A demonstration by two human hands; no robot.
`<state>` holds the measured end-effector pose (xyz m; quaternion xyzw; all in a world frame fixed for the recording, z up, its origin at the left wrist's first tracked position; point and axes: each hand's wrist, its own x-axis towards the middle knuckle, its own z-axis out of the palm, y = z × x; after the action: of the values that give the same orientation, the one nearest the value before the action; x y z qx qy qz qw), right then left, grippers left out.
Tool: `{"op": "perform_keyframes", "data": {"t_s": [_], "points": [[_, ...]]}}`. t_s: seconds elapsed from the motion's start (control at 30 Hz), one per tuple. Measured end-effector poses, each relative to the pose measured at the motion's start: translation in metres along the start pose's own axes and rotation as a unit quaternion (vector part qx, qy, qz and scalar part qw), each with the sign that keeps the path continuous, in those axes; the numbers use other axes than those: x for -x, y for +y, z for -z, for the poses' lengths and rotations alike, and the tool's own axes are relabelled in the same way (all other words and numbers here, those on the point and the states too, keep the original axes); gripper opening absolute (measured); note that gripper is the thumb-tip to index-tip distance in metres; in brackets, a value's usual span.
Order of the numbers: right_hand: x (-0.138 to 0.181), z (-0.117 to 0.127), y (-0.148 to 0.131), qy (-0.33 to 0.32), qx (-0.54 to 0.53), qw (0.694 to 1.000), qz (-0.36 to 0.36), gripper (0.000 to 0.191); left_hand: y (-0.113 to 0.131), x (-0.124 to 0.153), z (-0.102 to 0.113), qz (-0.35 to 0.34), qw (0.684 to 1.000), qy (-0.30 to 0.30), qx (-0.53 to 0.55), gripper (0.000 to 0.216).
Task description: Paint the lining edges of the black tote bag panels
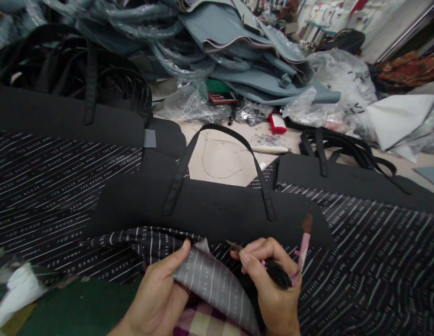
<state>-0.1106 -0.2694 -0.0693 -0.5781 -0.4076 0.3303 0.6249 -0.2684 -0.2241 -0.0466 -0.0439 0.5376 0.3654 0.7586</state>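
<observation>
Grip check, head view: left hand (157, 298) at 7 o'clock has its grip pinched shut on the lining flap (211, 280), thumb on top, with the striped grey underside folded up. Right hand (272, 291) at 5 o'clock has its grip closed around a brush (303, 254) with a pink stem, its brownish head blurred and pointing up toward 1 o'clock. A thin dark tip pokes out past the fingertips toward the flap (what it belongs to, I cannot tell).

Just above both hands lies the black bag (217, 205), flat, its handle (220, 130) arching toward 12 o'clock over the bare bench (223, 161). A red tin (278, 122) sits at 1 o'clock, and grey-blue panels (237, 42) are heaped at 12.
</observation>
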Motion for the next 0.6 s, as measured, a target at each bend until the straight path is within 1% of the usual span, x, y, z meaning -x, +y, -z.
{"op": "perform_keyframes", "data": {"t_s": [0.2, 0.43, 0.6], "points": [[0.001, 0.001, 0.003, -0.003, 0.019, 1.0, -0.006, 0.026, 0.001, 0.002, -0.002, -0.003, 1.0, 0.006, 0.0, 0.015], [0.005, 0.001, 0.005, -0.01, 0.035, 0.999, -0.005, 0.026, -0.002, -0.001, 0.005, 0.02, 0.999, -0.013, 0.022, 0.019], [-0.001, -0.007, 0.002, -0.018, 0.099, 0.994, 0.035, 0.022, -0.001, -0.005, 0.009, 0.023, 0.999, -0.033, 0.005, 0.022]]}}
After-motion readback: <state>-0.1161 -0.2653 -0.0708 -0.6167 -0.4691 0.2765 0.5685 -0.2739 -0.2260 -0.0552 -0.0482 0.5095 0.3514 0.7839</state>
